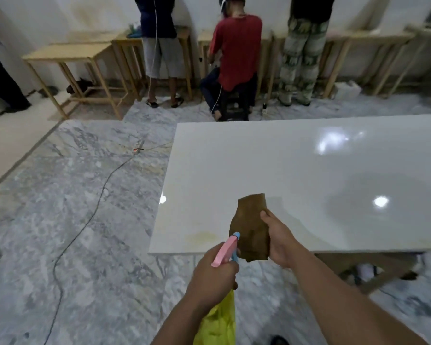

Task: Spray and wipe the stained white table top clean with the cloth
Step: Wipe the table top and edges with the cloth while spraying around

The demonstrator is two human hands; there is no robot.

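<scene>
The white glossy table top fills the right half of the view. A faint yellowish stain lies near its front left corner. My left hand grips a spray bottle with a pink and blue head and a yellow body; its nozzle points toward the table's front edge. My right hand holds a folded brown cloth just above the front edge of the table, right of the stain.
A black cable and a power strip lie on the marble floor left of the table. Three people stand or sit at wooden tables along the far wall.
</scene>
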